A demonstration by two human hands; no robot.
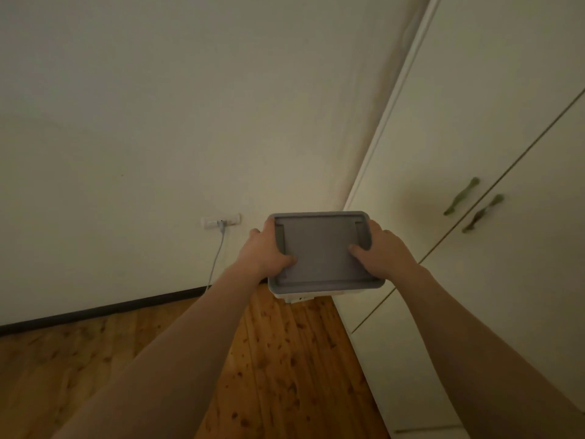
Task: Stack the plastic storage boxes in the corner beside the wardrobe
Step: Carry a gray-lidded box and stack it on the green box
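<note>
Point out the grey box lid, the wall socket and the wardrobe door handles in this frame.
grey box lid (321,248): head view, middle of the lid's flat top, between the two hands.
wall socket (207,221): head view, white plate left of the plug.
wardrobe door handles (461,196): head view, middle of the left handle.

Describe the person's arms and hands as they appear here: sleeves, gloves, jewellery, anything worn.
Both forearms are bare up to the frame's lower edge; no sleeves show. The left hand and right hand wear no gloves. No watch, bracelet or ring can be made out, though the light is dim.
</note>
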